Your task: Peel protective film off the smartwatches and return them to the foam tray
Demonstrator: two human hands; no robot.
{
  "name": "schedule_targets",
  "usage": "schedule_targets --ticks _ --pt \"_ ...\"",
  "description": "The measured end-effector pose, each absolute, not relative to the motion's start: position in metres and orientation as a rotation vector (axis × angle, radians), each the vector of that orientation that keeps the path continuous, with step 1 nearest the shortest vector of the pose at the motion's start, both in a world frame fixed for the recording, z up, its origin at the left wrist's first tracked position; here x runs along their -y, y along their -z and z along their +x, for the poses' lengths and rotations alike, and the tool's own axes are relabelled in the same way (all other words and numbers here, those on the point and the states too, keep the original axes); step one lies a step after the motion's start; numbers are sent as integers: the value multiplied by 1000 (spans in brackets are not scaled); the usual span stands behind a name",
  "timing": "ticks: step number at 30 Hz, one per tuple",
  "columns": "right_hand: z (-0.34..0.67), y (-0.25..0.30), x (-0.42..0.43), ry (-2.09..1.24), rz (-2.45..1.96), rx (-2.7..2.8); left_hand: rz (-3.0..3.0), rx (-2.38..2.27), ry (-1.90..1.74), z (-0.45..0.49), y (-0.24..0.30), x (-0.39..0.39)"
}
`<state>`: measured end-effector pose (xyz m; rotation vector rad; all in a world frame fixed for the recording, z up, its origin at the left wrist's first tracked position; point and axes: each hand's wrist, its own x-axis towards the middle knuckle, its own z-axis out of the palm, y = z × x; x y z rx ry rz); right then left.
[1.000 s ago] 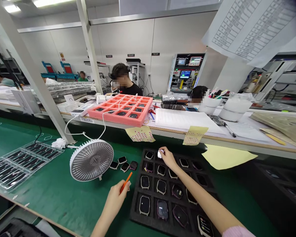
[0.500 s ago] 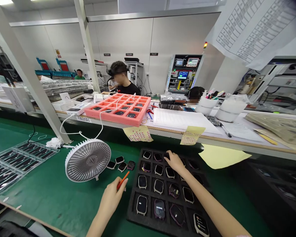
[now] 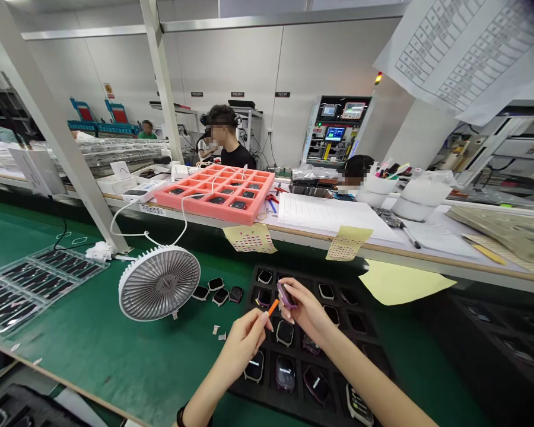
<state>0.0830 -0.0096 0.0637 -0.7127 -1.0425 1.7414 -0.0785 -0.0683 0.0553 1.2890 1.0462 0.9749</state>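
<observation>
- Our right hand (image 3: pixel 305 311) is closed firmly on a purple-edged smartwatch (image 3: pixel 286 295), pinching it between thumb and fingertips, so it's definitely not a loose touch.
- From the middle of that hand, the watch sits at about 11 o'clock, right up at the fingertips. It's tilted, with its long axis running roughly 10 to 4 o'clock.
- Our left hand (image 3: pixel 244 347) is at about 8 o'clock from the right one and is gripping an orange pen (image 3: pixel 267 313) like you'd hold it to write.
- The pen's tip points at about 2 o'clock, ending just beside the watch at the watch's 8 o'clock. We can see a small gap, so they aren't touching.
- The right hand is clearly the nearer one to the watch, since it's the one holding it.
- Under both hands is a black foam tray (image 3: pixel 267 385) with rows of watches in its slots.
- At 9 o'clock from the tray, a few small watches (image 3: pixel 216 290) lie on the green mat (image 3: pixel 93 350), just beside a white fan (image 3: pixel 159 283).
- Across the table at 12 o'clock there's a pink foam tray (image 3: pixel 204 210), and behind it a person in a black shirt (image 3: pixel 238 157) is sitting.
</observation>
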Motion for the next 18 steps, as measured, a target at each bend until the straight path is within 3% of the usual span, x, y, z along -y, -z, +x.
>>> schedule_targets --ticks 18 --pt "58 -77 23 -1788 -713 1011 1342 -1094 -993 -81 -61 75"
